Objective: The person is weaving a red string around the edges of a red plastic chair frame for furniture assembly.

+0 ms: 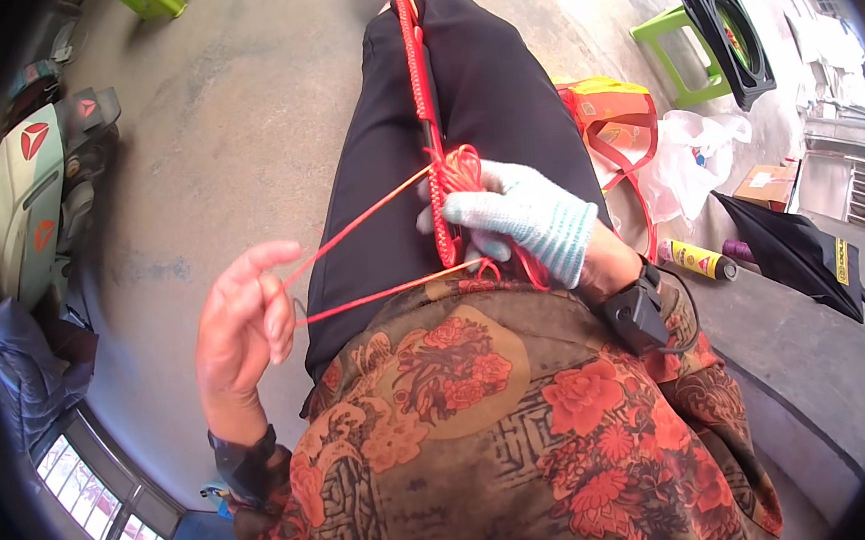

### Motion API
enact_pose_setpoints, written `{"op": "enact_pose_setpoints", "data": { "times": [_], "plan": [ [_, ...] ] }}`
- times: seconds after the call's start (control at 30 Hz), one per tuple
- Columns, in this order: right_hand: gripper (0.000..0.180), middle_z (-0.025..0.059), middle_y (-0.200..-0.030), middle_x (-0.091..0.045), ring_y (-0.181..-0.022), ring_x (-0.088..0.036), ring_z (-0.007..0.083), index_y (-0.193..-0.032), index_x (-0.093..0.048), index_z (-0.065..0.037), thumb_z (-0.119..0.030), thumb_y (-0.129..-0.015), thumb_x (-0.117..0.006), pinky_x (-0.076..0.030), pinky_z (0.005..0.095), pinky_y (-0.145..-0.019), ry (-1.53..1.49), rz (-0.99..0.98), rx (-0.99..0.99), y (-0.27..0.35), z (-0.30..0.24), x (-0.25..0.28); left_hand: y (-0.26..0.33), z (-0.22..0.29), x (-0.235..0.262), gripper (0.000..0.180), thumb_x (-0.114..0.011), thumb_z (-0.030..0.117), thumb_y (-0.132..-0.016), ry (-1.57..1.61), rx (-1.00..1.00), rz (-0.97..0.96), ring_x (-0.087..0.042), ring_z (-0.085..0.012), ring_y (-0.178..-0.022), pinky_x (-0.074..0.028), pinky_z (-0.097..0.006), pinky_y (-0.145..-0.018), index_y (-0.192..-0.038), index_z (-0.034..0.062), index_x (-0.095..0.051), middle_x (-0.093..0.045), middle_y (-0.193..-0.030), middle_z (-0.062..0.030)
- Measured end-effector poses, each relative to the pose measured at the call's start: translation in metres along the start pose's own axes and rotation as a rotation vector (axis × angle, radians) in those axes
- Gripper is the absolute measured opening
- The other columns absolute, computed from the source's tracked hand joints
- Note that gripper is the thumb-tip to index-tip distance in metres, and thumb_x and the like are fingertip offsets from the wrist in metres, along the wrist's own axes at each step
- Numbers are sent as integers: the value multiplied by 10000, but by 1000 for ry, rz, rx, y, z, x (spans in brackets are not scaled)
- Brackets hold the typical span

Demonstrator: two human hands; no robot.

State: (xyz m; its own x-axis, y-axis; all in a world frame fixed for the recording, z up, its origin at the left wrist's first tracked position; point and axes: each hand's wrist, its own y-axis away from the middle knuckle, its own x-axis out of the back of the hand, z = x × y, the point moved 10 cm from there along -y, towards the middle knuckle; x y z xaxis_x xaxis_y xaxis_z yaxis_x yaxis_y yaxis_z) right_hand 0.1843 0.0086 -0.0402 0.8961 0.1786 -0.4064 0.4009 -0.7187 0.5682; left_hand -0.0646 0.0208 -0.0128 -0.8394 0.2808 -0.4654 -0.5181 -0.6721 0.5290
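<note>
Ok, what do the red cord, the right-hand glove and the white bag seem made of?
Red cord: probably synthetic fibre, with a slight sheen, though cotton isn't ruled out. Glove: knitted yarn, matt, judging by its ribbed, striped surface. White bag: likely thin plastic film, crumpled and translucent.

My red braid runs straight away from me; bunched red cord beside it, two thin strands taut leftward.

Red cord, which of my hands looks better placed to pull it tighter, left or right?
Probably your left. The bare left hand already has the red cord stretched out to the side, while the gloved right hand is occupied gripping the braid.
</note>
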Motion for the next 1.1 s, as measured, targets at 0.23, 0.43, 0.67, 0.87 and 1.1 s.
{"op": "enact_pose_setpoints", "data": {
  "times": [0.23,0.43,0.67,0.87,1.1],
  "plan": [
    [228,5,-890,-679,-701,-595,64,-1103,-662,-86,-267,-964,-651,-455,220,-570,164,60,-98,-9,9,-10,28,10,-25,262,-689,208,-925,-245,-181,-281,-412,-62,-440,-265,-249,-401,-858,-45,-706,-529,-540,-8],
    [223,46,-884,-667,-677,-597,105,-1078,-658,-56,-254,-986,-612,-492,254,-595,-37,399,351,20,-45,45,-14,72,-58,303,-633,216,-977,306,-616,-381,-646,-277,-1030,-578,-317,-639,-1163,-23,-626,-605,-1188,-243],
    [193,44,-878,-669,-804,-638,117,-1016,-733,-34,-149,-866,-775,-510,270,-725,676,842,590,47,-90,59,-111,12,-83,401,-598,134,-997,-61,-165,-117,-662,-218,-1067,-591,-282,-775,-1355,-34,-535,-617,-1279,-180],
    [476,129,-1262,-595,-1036,-656,157,-1412,-463,19,-200,-1016,-609,-548,290,-912,58,246,246,-3,-25,14,-113,-17,-86,342,-628,71,-965,-533,-118,-96,-662,-106,-818,-551,-239,-632,-1278,-57,-578,-685,-1050,-74],
    [491,140,-915,-737,-847,-721,218,-1291,-573,-13,-274,-910,-743,-570,326,-789,639,494,455,17,-64,43,-107,2,-65,337,-603,117,-982,-572,-59,-3,-666,-108,-796,-559,-238,-584,-1287,-15,-552,-684,-1065,-98]
  ]
}}
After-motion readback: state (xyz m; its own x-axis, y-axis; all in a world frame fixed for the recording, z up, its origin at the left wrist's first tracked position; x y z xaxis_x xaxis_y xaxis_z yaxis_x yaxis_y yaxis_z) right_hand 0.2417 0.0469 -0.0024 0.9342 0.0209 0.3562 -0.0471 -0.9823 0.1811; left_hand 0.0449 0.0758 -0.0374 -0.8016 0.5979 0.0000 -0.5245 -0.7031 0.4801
